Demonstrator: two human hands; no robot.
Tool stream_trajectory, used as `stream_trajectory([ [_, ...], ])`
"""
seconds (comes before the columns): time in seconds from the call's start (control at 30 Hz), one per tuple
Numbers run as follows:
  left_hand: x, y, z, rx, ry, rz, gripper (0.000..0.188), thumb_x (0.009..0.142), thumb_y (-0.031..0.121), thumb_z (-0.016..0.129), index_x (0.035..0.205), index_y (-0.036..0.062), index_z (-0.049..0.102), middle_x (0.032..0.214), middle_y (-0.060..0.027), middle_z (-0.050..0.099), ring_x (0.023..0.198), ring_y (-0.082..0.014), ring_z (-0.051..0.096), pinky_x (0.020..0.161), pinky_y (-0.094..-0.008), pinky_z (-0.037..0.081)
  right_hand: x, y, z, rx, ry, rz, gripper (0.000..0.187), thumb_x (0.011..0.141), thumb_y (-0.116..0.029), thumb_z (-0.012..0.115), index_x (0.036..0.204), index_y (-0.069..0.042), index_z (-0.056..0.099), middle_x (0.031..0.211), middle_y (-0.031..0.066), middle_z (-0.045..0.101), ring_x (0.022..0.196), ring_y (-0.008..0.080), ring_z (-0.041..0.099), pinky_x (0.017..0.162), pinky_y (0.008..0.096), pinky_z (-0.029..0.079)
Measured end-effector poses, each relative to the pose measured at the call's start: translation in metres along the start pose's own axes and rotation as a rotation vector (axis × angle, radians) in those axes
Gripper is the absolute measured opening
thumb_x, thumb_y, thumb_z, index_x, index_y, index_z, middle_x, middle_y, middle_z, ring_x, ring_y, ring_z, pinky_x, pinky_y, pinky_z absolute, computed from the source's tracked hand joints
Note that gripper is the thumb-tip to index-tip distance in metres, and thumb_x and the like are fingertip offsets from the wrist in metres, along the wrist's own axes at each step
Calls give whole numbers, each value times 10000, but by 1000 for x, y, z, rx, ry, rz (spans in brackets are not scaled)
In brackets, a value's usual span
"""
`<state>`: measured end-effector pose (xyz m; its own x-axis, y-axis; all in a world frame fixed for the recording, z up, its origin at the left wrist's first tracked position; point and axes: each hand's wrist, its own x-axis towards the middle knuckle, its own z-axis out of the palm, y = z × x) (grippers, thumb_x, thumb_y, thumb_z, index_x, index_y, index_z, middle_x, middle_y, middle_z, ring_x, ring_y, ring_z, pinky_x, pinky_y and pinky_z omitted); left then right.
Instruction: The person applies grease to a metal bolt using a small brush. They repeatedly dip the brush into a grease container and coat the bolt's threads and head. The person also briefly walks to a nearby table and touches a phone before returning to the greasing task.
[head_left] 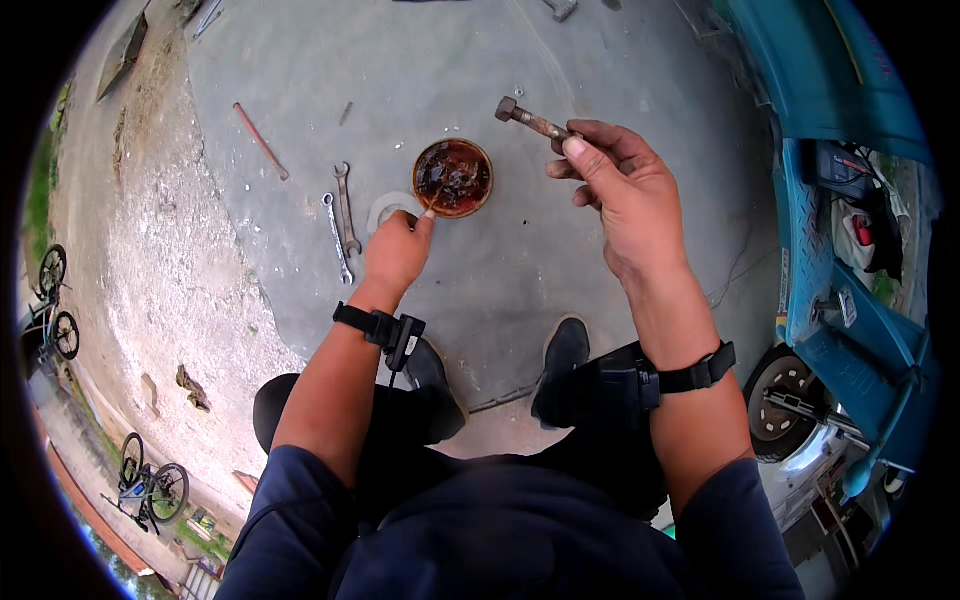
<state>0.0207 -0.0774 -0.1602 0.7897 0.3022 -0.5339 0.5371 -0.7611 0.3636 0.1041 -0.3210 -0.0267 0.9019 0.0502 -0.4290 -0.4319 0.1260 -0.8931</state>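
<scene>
A round, rust-edged tin of dark reddish-brown grease [453,178] is in front of me, left of centre. My left hand [398,248] is closed at its near rim, thumb along the edge; the other fingers are mostly hidden. Raised to the right of the tin, my right hand [625,185] pinches a long rusty bolt [535,122] between thumb and fingers. The bolt's hex head points up and left, away from the hand, and its other end is covered by the fingers.
Left of the tin, two wrenches [345,210] and a red rod [260,140] lie on the grey floor. A pale ring [385,207] shows beside my left hand. A blue vehicle [850,330] with a wheel [785,400] stands at the right. Bicycles [150,490] are at far left.
</scene>
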Motion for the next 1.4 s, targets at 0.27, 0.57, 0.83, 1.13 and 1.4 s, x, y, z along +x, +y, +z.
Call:
stream_trajectory([
  [0.27,21,-11,12,-11,-75,31,495,963,427,512,929,-36,684,900,-272,683,895,-450,648,814,-500,507,41,-1,3,-2,-53,-128,336,922,-233,712,1161,-12,632,1023,70,704,887,146,689,693,250,448],
  [0.57,19,-8,14,63,-50,103,414,945,354,535,947,-33,683,922,-273,678,911,-445,643,812,-509,502,42,10,9,-27,-88,-104,299,919,-228,709,1126,-20,650,987,56,716,873,136,686,693,258,444],
  [0.83,6,-3,-22,72,37,160,339,947,323,542,948,5,659,883,-246,682,891,-431,648,789,-519,507,45,11,7,-29,-71,-91,284,920,-230,706,1118,-32,656,969,33,714,867,131,685,699,258,436],
  [1.13,14,6,-1,200,43,212,302,936,299,544,987,26,663,925,-220,691,893,-410,655,793,-517,514,47,13,8,-50,-73,-78,277,924,-235,700,1108,-33,657,971,32,714,869,129,687,703,264,436],
  [1.4,16,12,-3,191,88,215,290,939,296,538,1002,46,670,937,-207,696,907,-404,656,803,-502,520,49,16,10,-41,-80,-66,270,923,-236,698,1104,-39,656,968,37,713,858,132,683,703,270,436],
])
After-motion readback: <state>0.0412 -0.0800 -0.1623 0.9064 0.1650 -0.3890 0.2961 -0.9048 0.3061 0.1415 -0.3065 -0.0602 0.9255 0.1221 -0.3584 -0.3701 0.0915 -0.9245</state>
